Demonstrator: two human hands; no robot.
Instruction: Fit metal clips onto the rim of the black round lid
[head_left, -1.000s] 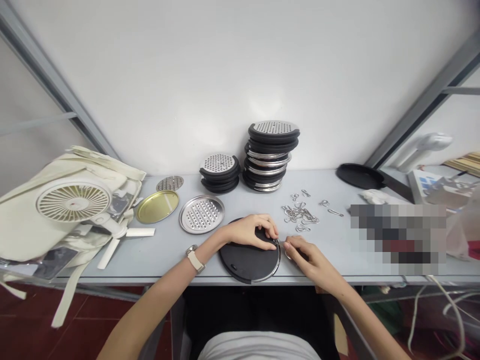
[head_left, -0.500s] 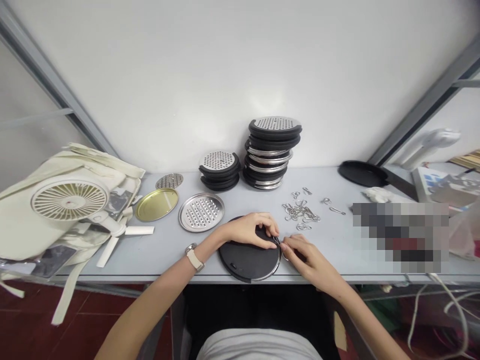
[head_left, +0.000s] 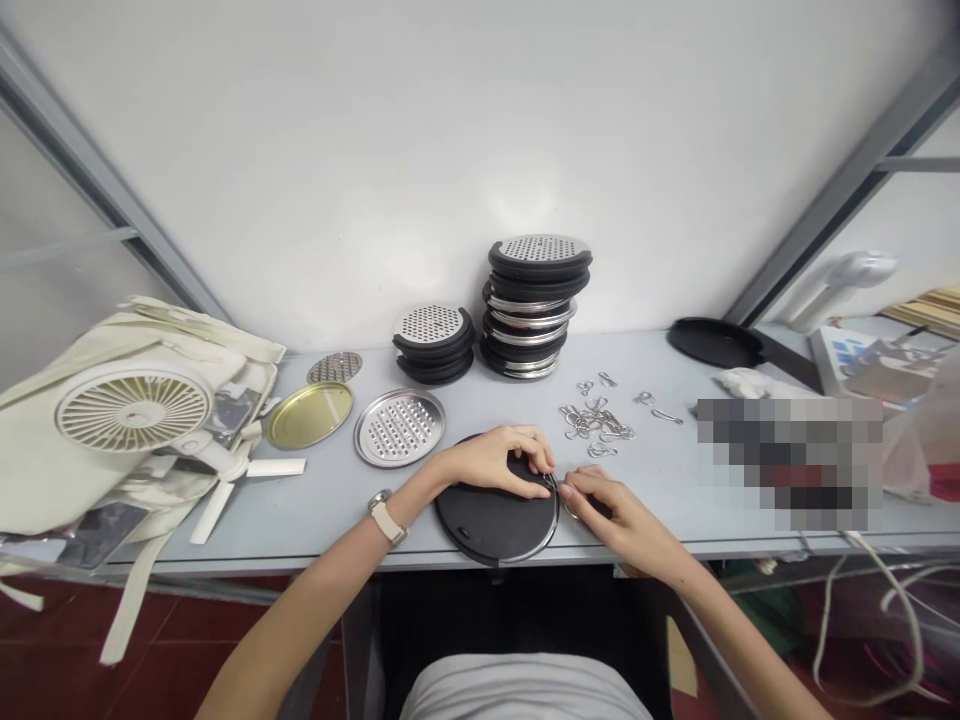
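Observation:
A round black disc (head_left: 499,525) with a shiny metal rim lies at the table's front edge. My left hand (head_left: 504,461) rests over its upper right part, thumb and fingers closed on the disc's edge near a small metal clip (head_left: 551,481). Against that same edge, my right hand (head_left: 611,508) pinches a small wire piece, partly hidden by the fingers. Several loose metal clips (head_left: 600,422) lie beyond my right hand. To the left sits a silver grater disc (head_left: 400,428).
Behind stand a tall stack (head_left: 536,310) and a short stack (head_left: 433,345) of black and metal discs. A gold lid (head_left: 310,415), a perforated disc (head_left: 334,368) and a white fan (head_left: 135,410) on a pale bag are left. A black pan (head_left: 716,343) lies right.
The camera view has shifted slightly. Both hands stay at the disc's edge with almost no visible movement.

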